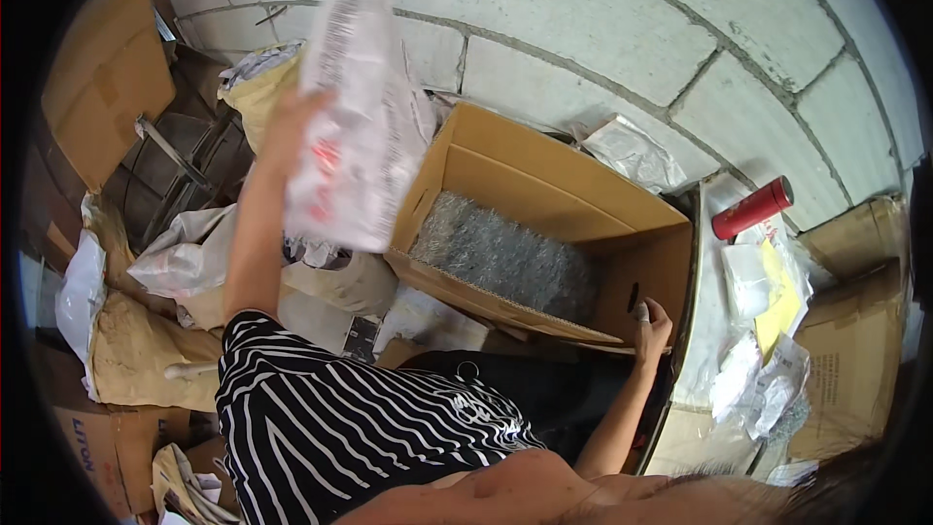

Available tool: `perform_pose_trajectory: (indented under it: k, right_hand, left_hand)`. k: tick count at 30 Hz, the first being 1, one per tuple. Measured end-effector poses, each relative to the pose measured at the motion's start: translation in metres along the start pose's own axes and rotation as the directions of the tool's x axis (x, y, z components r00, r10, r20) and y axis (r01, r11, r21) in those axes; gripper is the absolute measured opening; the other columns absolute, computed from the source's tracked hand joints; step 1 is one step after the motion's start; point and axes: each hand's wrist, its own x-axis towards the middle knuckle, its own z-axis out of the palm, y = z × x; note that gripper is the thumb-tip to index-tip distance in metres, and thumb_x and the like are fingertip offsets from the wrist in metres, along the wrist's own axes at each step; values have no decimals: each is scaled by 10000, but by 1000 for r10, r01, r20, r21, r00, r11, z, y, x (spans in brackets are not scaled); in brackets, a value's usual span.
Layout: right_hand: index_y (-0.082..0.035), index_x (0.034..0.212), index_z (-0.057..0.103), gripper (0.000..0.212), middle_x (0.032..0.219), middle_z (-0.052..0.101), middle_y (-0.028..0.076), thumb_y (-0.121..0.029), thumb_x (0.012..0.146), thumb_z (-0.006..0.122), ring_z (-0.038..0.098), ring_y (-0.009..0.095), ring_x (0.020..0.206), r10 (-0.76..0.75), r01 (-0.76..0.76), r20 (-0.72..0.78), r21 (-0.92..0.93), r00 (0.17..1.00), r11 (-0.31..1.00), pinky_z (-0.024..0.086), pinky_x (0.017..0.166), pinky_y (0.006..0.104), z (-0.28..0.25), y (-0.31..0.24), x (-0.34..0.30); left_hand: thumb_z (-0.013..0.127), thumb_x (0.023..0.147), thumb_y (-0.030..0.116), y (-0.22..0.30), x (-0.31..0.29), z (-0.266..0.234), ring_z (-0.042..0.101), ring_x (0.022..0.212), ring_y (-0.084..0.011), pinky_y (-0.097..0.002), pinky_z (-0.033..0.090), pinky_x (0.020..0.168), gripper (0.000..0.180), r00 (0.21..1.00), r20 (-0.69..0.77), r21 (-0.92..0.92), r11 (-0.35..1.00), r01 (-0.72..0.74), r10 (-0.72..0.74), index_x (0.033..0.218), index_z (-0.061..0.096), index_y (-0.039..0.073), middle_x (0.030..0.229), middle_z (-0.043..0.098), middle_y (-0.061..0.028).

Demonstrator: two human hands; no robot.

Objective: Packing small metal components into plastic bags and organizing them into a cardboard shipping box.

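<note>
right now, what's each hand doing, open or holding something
Left hand: closed, holding the white bag.
Right hand: at the box edge; open or closed cannot be told.

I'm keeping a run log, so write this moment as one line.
left hand: holding white bag | right hand: at cardboard box, right end | box: open, grey material inside

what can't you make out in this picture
Head view:
- Left hand: exact finger placement smeared by motion blur
- White bag: print blurred by motion; any contents hidden by its front
- Grey pieces: single ones too small
- Cardboard box: floor under the pieces hidden by them
- Lower-left carton: cut off by the dark rim
</note>
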Motion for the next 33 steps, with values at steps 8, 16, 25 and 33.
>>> perform_pose_trajectory:
  k: [8,16,25,33]
  right_hand:
    - [1,1327,450,588,1219,556,83,-288,880,698,533,188,1111,-220,-4,224,710,949,704,425,953,324,43,-210,-94]
    - [4,973,637,139,837,594,-17,-113,904,608,485,61,706,171,-112,12,803,985,586,373,578,231,17,-152,-97]
    - [22,871,675,101,746,589,-47,-54,888,611,460,53,628,310,-22,-322,661,895,750,343,556,227,-30,-92,-124]
    - [45,1102,653,238,995,673,11,-76,902,611,579,89,874,293,54,-459,606,839,794,436,771,226,-96,-57,-175]
  left_hand:
    - [616,824,130,-6,-151,230,596,1063,-404,-479,490,895,229,563,826,353,752,-557,29,994,567,-15,1416,394,-242]
    - [650,853,351,-27,-212,263,475,1242,-420,-505,433,980,573,351,903,20,791,-612,249,1270,500,-12,1482,314,-218]
    - [724,733,542,-64,-187,219,140,1456,-358,-605,93,1139,936,293,950,200,506,-839,111,1452,352,72,1560,192,-181]
    - [608,786,78,-79,-186,242,394,1345,-322,-544,305,1072,420,190,870,82,247,-966,455,1205,582,65,1410,453,-161]
